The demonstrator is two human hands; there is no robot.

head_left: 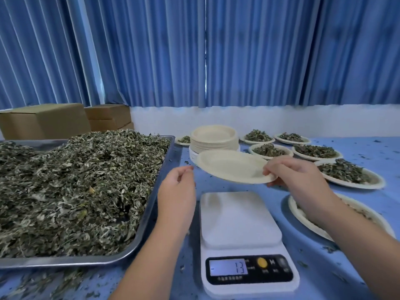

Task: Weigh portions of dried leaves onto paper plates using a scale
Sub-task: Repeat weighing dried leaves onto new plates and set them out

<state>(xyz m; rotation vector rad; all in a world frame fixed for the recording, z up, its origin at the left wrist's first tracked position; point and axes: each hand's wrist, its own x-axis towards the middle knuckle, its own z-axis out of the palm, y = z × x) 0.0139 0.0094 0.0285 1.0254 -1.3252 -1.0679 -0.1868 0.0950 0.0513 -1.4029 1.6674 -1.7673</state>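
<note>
Two hands work here: the left hand [177, 187] hangs loosely curled and empty, dried leaves [75, 180] at its 9 o'clock. The empty paper plate [232, 165] hovers at 12 o'clock of the bare scale [239, 217], rim pinched by the right hand [296, 176].

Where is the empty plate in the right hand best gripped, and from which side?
Probably its thin rim, pinched from the right as the right hand does: the empty plate is shallow, wide and nearly level, so only the edge offers a hold.
</note>
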